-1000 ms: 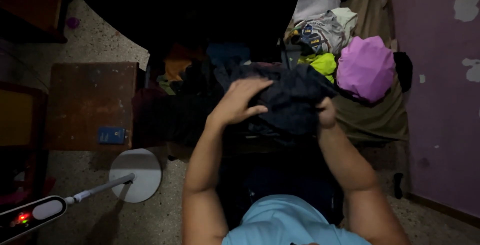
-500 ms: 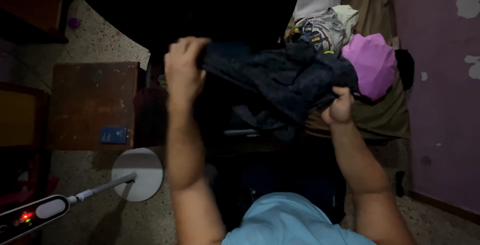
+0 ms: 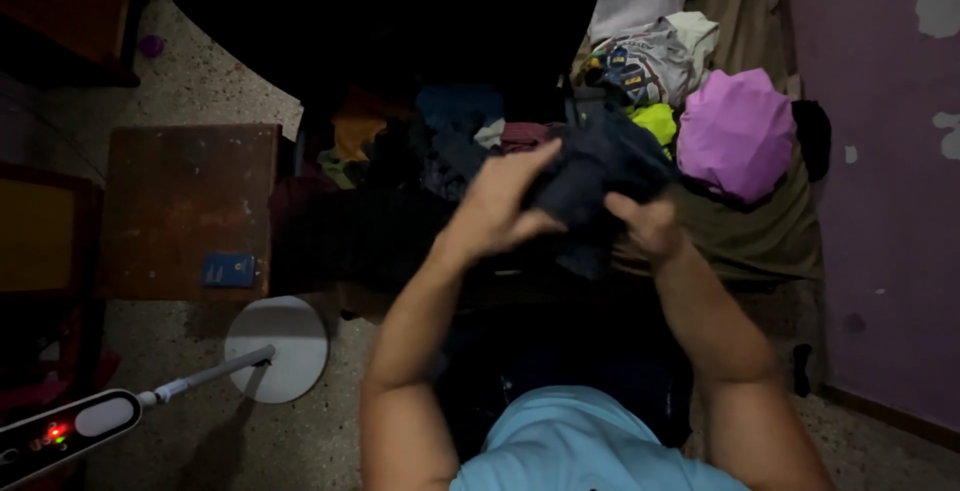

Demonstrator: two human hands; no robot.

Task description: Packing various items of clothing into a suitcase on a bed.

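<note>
Both hands are close together in front of the chest, each clamped on the same dark blue garment (image 3: 590,176). The left hand (image 3: 505,206) grips its near-left part with fingers curled over the cloth; the right hand (image 3: 645,226) pinches it from the right, thumb up. The garment is bunched between them, so its shape and kind cannot be made out, and a fold hangs down into shadow below the hands.

Behind the garment lies a heap of clothes (image 3: 440,141), most of it lost in darkness; only an orange piece, a blue piece and a reddish one show. What the heap rests on is too dark to tell. To the right, just beside the garment, sit a yellow-green cloth (image 3: 658,121), a purple bundle (image 3: 735,136) and a grey printed shirt (image 3: 645,61) on a brown sheet (image 3: 760,241) that runs up to the purple wall (image 3: 880,201).

To the left, well apart, a wooden table (image 3: 180,201) carries a small blue booklet (image 3: 228,271). The speckled floor (image 3: 200,431) before it holds a round white base with a pole (image 3: 275,351).
</note>
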